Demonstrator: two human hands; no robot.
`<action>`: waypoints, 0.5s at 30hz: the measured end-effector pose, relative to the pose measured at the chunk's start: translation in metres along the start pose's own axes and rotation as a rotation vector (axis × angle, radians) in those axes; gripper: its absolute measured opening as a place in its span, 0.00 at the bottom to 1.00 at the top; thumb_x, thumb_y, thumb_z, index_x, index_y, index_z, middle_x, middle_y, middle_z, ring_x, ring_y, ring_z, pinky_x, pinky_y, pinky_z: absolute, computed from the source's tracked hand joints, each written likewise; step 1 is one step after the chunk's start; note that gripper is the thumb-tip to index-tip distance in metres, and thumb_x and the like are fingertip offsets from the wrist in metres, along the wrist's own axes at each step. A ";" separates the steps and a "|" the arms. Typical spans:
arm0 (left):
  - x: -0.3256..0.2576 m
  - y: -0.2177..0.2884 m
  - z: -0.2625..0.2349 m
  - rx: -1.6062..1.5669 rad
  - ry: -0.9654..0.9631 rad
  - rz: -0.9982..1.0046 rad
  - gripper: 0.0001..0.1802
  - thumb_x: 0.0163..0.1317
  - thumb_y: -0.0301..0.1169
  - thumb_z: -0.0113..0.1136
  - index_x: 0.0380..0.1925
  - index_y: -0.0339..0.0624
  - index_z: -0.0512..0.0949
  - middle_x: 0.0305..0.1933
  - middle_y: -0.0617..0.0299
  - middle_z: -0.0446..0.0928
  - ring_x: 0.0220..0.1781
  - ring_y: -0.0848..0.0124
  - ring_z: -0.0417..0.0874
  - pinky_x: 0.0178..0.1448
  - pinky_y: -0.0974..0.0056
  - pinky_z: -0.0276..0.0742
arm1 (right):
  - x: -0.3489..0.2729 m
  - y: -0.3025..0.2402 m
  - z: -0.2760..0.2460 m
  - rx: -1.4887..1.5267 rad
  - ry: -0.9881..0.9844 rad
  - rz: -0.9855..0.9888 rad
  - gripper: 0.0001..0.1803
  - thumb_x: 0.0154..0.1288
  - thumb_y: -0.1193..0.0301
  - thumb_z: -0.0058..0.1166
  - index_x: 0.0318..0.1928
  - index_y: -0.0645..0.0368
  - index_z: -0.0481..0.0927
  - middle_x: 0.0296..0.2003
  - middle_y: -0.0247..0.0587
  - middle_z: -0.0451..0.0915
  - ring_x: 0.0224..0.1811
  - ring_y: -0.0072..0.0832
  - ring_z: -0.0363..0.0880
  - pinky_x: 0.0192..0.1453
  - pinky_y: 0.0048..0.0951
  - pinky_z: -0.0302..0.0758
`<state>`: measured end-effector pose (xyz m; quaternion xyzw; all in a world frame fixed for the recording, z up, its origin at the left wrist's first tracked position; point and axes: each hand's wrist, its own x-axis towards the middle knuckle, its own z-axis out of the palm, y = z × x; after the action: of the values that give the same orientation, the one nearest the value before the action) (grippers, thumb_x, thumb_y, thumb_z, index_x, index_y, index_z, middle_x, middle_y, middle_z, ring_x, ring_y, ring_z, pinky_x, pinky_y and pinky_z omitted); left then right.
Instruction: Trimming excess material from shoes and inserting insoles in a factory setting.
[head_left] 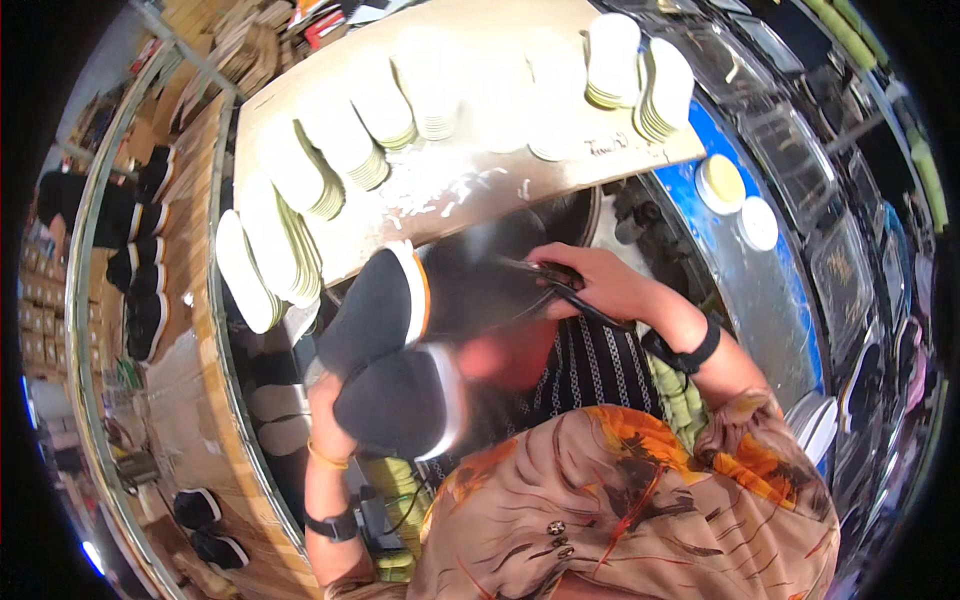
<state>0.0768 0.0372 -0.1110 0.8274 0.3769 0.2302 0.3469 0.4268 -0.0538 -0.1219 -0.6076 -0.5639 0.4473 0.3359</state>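
My left hand (328, 412) is closed round a pair of black shoes with white sole edges. The upper shoe (370, 305) also shows an orange line along its sole, and the lower shoe (392, 405) is somewhat blurred. To the right of them, my right hand (590, 280) grips dark-handled scissors (562, 284), whose blades point left. The blades look apart from the shoes. A dark surface lies beneath the scissors, and the fingers under the shoes are mostly hidden.
Ahead stands a pale board (620, 160) bearing stacked white insoles (305, 180) and scattered white scraps (450, 190). A blue-edged metal surface at right carries a yellow-topped round container (720, 184) and a white lid (758, 223). More black shoes (148, 325) sit on the left shelf.
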 end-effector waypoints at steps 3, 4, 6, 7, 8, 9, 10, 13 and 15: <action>0.003 0.001 -0.013 0.208 -0.072 0.144 0.18 0.45 0.33 0.58 0.37 0.35 0.76 0.41 0.50 0.78 0.45 0.56 0.79 0.54 0.59 0.67 | 0.006 -0.008 -0.003 -0.177 -0.031 -0.104 0.31 0.45 0.64 0.63 0.52 0.55 0.70 0.43 0.46 0.76 0.47 0.36 0.76 0.50 0.31 0.71; 0.004 0.006 -0.016 0.328 -0.112 0.218 0.18 0.44 0.33 0.58 0.37 0.35 0.76 0.41 0.50 0.78 0.45 0.56 0.79 0.56 0.58 0.65 | 0.009 -0.006 -0.003 -0.254 -0.003 -0.222 0.31 0.44 0.62 0.63 0.51 0.55 0.71 0.42 0.46 0.77 0.46 0.38 0.76 0.49 0.33 0.71; 0.008 0.016 -0.014 0.300 -0.148 0.206 0.18 0.43 0.32 0.58 0.36 0.36 0.77 0.40 0.51 0.78 0.44 0.55 0.78 0.59 0.56 0.61 | 0.010 -0.005 -0.002 -0.327 0.020 -0.333 0.31 0.43 0.60 0.63 0.50 0.55 0.72 0.41 0.45 0.77 0.44 0.40 0.76 0.47 0.35 0.71; 0.010 0.017 -0.013 0.312 -0.176 0.227 0.17 0.44 0.31 0.57 0.36 0.36 0.77 0.39 0.50 0.78 0.44 0.55 0.78 0.58 0.56 0.62 | 0.011 -0.005 -0.002 -0.391 0.021 -0.353 0.30 0.44 0.59 0.62 0.49 0.54 0.72 0.39 0.45 0.77 0.43 0.42 0.76 0.45 0.37 0.72; 0.010 0.017 -0.011 0.323 -0.202 0.249 0.17 0.44 0.31 0.56 0.36 0.35 0.77 0.38 0.50 0.78 0.44 0.54 0.78 0.56 0.57 0.64 | 0.010 -0.004 -0.001 -0.456 0.022 -0.373 0.28 0.45 0.58 0.61 0.49 0.54 0.72 0.38 0.46 0.77 0.41 0.44 0.76 0.44 0.39 0.72; 0.009 0.016 -0.010 0.321 -0.202 0.245 0.17 0.44 0.31 0.56 0.36 0.35 0.77 0.38 0.50 0.78 0.44 0.54 0.78 0.56 0.57 0.64 | 0.009 -0.004 0.001 -0.456 0.018 -0.372 0.28 0.45 0.58 0.61 0.49 0.54 0.72 0.38 0.46 0.77 0.41 0.44 0.76 0.44 0.39 0.72; 0.008 0.014 -0.007 0.306 -0.174 0.215 0.16 0.45 0.30 0.55 0.36 0.35 0.76 0.38 0.49 0.78 0.43 0.53 0.78 0.54 0.57 0.66 | 0.005 -0.003 0.005 -0.451 -0.007 -0.249 0.27 0.46 0.59 0.61 0.48 0.54 0.72 0.39 0.46 0.77 0.41 0.44 0.76 0.43 0.39 0.72; 0.007 0.007 -0.001 0.275 -0.156 0.133 0.16 0.46 0.30 0.53 0.36 0.33 0.76 0.37 0.47 0.78 0.41 0.51 0.78 0.48 0.59 0.70 | -0.005 0.013 0.013 -0.406 -0.064 -0.067 0.25 0.47 0.60 0.60 0.48 0.54 0.73 0.40 0.46 0.77 0.41 0.44 0.76 0.42 0.38 0.73; 0.009 0.000 0.002 0.283 -0.165 0.069 0.16 0.47 0.28 0.50 0.37 0.32 0.76 0.37 0.45 0.77 0.39 0.51 0.79 0.43 0.60 0.74 | -0.018 0.023 0.013 -0.366 -0.105 -0.002 0.25 0.47 0.61 0.59 0.48 0.54 0.73 0.41 0.47 0.77 0.41 0.43 0.76 0.42 0.37 0.73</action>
<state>0.0832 0.0432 -0.1113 0.8965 0.3472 0.1178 0.2486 0.4246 -0.0761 -0.1451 -0.6337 -0.6532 0.3680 0.1903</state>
